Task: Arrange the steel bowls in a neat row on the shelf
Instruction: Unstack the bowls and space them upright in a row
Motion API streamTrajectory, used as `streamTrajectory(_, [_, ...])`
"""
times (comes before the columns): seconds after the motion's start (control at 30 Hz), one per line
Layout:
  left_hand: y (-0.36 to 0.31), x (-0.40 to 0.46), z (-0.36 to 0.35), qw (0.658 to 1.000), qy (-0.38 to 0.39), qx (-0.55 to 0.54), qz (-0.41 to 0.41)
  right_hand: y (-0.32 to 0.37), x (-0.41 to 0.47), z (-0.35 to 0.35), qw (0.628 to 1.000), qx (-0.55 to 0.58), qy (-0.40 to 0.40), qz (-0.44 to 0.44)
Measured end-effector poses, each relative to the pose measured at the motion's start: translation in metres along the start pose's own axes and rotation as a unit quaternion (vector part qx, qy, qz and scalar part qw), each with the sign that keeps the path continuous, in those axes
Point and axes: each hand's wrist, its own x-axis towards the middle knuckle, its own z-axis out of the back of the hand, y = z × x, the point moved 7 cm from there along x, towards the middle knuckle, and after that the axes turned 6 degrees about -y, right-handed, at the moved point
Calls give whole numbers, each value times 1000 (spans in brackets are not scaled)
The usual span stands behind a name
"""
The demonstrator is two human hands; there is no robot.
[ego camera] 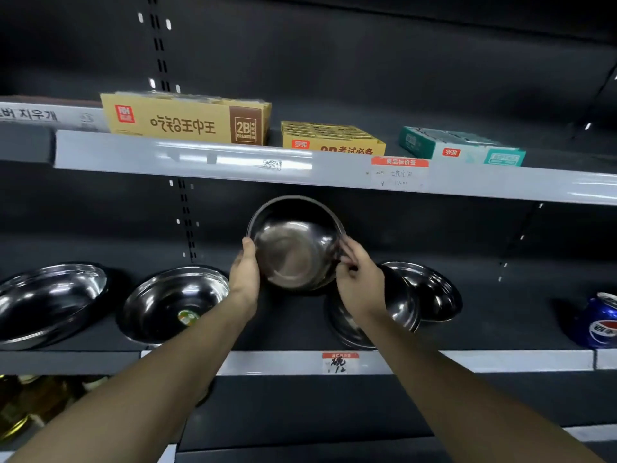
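Note:
I hold one steel bowl [293, 242] tilted toward me above the middle of the dark shelf [500, 329]. My left hand [245, 272] grips its left rim and my right hand [359, 275] grips its right rim. On the shelf, a wide steel bowl [50, 299] sits at the far left, and another steel bowl [173, 302] with a small sticker inside sits beside it. Under my right wrist stands a further bowl [400, 309], partly hidden, and behind it on the right another bowl [430, 292] leans.
A blue Pepsi can [601, 322] stands at the shelf's right end. The upper shelf carries a tan eraser box [187, 120], a yellow box [330, 138] and a teal box [460, 147]. A price tag [340, 362] hangs on the shelf's front edge. Bottles [30, 406] stand lower left.

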Motion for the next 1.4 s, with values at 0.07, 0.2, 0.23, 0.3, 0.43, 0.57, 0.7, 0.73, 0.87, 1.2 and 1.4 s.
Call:
streamTrajectory(0.07, [-1,-2,5,1000,29,-6,0,-3,-6,-3,997,60,-23,-46])
streamTrajectory(0.2, [-3,0,13,998,64,4,20,-13,-16,-9,971,157,-108,-146])
streamTrajectory(0.23, [-3,1,14,997,66,6,31,-15,-18,-11,961,181,-120,-168])
streamTrajectory(0.3, [-2,0,18,997,61,10,38,-20,-21,-13,948,203,-135,-203])
streamTrajectory(0.43, [-5,-6,20,998,57,23,-4,-26,-25,-17,946,176,-141,-233])
streamTrajectory(0.57, [-8,-13,14,994,91,32,-49,-29,-33,-21,948,93,-105,-284])
streamTrajectory(0.7, [-11,-17,16,990,108,52,-71,-33,-45,-32,918,109,-40,-378])
streamTrajectory(0.73, [-11,-15,18,990,109,57,-70,-32,-45,-33,915,113,-35,-387])
streamTrajectory(0.87, [-12,-8,26,982,127,125,-70,-31,-39,-35,916,114,-23,-383])
streamTrajectory(1.2, [-51,16,69,800,68,553,-224,-35,-23,-48,920,142,-56,-360])
streamTrajectory(1.4, [-55,21,87,733,64,632,-244,-43,-17,-76,914,159,-41,-371])
